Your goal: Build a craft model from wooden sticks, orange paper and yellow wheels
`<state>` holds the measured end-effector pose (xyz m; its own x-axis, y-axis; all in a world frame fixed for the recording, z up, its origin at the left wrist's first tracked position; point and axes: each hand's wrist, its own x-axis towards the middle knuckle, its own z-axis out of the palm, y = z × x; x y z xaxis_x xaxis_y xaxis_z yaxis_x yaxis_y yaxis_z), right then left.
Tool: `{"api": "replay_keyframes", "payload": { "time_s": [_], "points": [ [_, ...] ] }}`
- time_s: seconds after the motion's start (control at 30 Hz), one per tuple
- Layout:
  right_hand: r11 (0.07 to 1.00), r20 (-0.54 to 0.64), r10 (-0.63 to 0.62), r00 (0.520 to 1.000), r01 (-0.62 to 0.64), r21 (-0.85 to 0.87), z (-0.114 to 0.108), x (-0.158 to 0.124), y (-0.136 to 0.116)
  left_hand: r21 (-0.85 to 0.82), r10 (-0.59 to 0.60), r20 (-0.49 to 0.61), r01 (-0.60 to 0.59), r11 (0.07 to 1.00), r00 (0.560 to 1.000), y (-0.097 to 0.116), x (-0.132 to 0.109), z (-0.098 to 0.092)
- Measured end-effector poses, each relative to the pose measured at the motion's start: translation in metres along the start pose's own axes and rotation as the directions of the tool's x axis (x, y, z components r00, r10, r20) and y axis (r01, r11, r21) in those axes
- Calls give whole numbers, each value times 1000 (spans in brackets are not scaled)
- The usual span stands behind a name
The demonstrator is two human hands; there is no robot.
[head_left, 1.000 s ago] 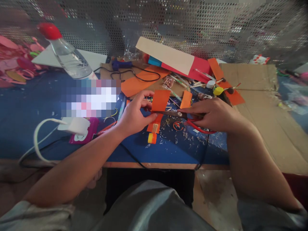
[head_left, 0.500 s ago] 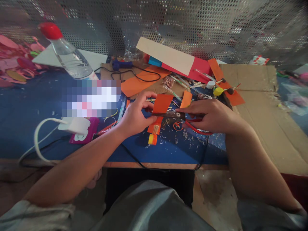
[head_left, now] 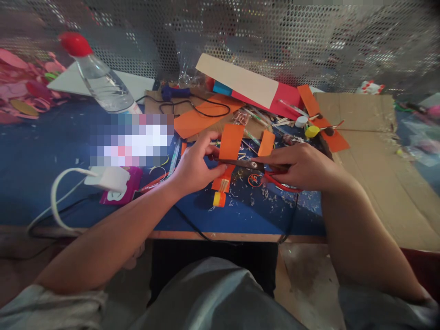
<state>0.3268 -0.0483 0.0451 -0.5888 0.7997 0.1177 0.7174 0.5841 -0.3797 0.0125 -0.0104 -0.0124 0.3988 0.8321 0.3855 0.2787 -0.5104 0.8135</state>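
Note:
My left hand (head_left: 192, 170) is closed at the left side of an orange paper strip (head_left: 231, 141), its thumb and fingers at the strip's edge. My right hand (head_left: 305, 168) grips scissors (head_left: 244, 163) with red handles. Their dark blades lie across the strip, tips close to my left fingers; the blades look nearly closed. Below the blades, another stretch of orange paper (head_left: 220, 183) carries a few thin pale sticks. A small yellow-and-orange roll (head_left: 219, 199) sits just under it on the blue tabletop. Beyond the scissors lies a smaller orange paper piece (head_left: 266, 143).
A red-capped bottle (head_left: 105, 85) leans at the back left, near a white charger (head_left: 106, 179) on a purple power strip (head_left: 132, 183). Cardboard (head_left: 381, 156) covers the right side. Paper scraps and an orange ring (head_left: 255, 180) litter the middle. A perforated metal panel (head_left: 240, 32) stands behind.
The upper part of the orange strip has swung more upright and rises higher above the blades. Both hands have barely moved, and the scissors stay across the paper.

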Motion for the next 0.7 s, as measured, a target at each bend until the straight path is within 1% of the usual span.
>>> {"api": "replay_keyframes", "payload": {
  "time_s": [0.1,0.2,0.3,0.4,0.47,0.53,0.7],
  "points": [
    [1000,-40,18,999,-18,10,1,0,-1,-43,-9,6,9,999,1000,2,0,0],
    [997,-150,72,986,-73,-3,4,1,1,-46,-8,9,9,999,1000,5,0,-1],
    [986,-274,160,948,-168,-5,9,3,6,-9,11,3,-11,1000,1000,6,0,-2],
    [960,-337,255,906,-279,-22,16,8,12,22,34,-16,-34,999,999,5,0,-3],
    [936,-327,307,894,-346,-67,21,11,16,28,41,-37,-40,999,998,4,0,-4],
    [915,-298,336,894,-385,-122,27,14,19,27,45,-58,-43,999,997,5,0,-3],
    [902,-232,327,916,-376,-214,39,20,20,-1,80,-71,-80,997,994,7,1,-1]
  ]
}}
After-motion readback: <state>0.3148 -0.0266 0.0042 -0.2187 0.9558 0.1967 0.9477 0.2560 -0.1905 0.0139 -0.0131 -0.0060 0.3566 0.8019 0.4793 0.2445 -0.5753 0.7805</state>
